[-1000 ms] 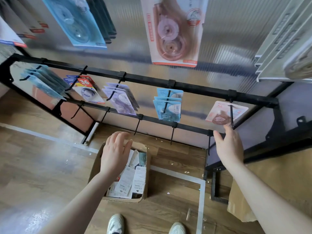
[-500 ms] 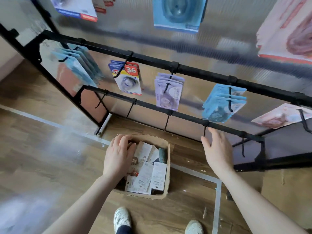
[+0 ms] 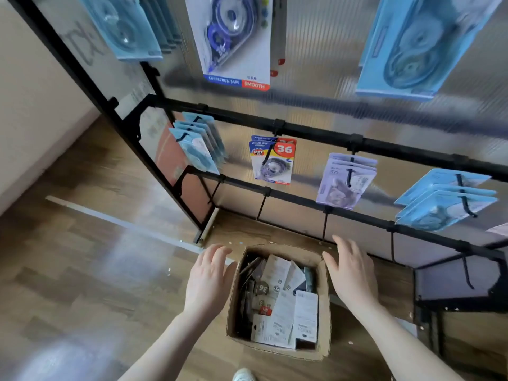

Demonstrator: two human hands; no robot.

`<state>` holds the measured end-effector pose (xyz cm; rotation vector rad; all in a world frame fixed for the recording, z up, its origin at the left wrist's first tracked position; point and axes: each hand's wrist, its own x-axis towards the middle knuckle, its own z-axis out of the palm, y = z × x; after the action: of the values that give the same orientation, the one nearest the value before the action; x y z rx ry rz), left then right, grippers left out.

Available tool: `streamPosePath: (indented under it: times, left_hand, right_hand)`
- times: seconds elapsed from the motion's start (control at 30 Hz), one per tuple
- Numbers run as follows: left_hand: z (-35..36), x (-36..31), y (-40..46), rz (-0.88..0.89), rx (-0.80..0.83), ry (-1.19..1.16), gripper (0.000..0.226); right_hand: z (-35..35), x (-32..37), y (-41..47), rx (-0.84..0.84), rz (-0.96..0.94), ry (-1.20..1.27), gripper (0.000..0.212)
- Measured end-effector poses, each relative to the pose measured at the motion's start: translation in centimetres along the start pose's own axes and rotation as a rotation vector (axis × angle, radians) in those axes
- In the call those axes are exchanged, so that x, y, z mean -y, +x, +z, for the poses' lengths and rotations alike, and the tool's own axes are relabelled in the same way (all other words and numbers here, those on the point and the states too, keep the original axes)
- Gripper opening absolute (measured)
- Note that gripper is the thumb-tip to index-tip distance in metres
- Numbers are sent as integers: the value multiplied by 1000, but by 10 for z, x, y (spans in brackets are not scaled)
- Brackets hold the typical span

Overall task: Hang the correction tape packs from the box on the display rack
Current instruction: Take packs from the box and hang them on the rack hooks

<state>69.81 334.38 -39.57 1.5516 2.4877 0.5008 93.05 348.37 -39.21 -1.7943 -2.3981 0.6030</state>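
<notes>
An open cardboard box [image 3: 326, 312] stands on the wooden floor, holding several correction tape packs [image 3: 286, 306] that lie mostly back side up. My left hand [image 3: 209, 279] hovers at the box's left wall, fingers spread and holding nothing. My right hand [image 3: 350, 273] hovers over the box's right rim, also spread and holding nothing. Behind the box stands the black display rack [image 3: 310, 134]. On its hooks hang light blue packs [image 3: 199, 145], a "36" pack [image 3: 273, 160], purple packs [image 3: 345, 180] and more blue packs [image 3: 445, 203].
Larger packs hang on the upper row: a blue one [image 3: 123, 26], a white and blue "correction tape" one [image 3: 233, 39] and another blue one [image 3: 420, 42]. Bare hooks [image 3: 467, 270] stick out of the lowest rail. A white wall [image 3: 30, 111] is at left. My shoe [image 3: 243, 375] is below the box.
The view has swung left and down toward the box. My right hand dropped from the rack's rail to the box's right rim. My left hand moved from over the packs to the box's left side.
</notes>
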Motion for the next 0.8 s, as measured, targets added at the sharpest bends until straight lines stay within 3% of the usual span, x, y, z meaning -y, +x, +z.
streamPosePath:
  times: [0.23, 0.53, 0.7, 0.8]
  left_hand:
    - [91, 20, -5, 39, 20, 2, 40]
    - [303, 86, 4, 20, 98, 22, 51]
    - [403, 114, 9, 227, 143, 48, 34]
    - [437, 122, 4, 394, 253, 92, 54]
  right_hand:
    - [74, -37, 20, 12, -106, -25, 43]
    - [246, -124, 78, -13, -300, -26, 44]
    - [323, -171, 99, -118, -367, -4, 41]
    - [345, -186, 101, -162, -440, -32, 41]
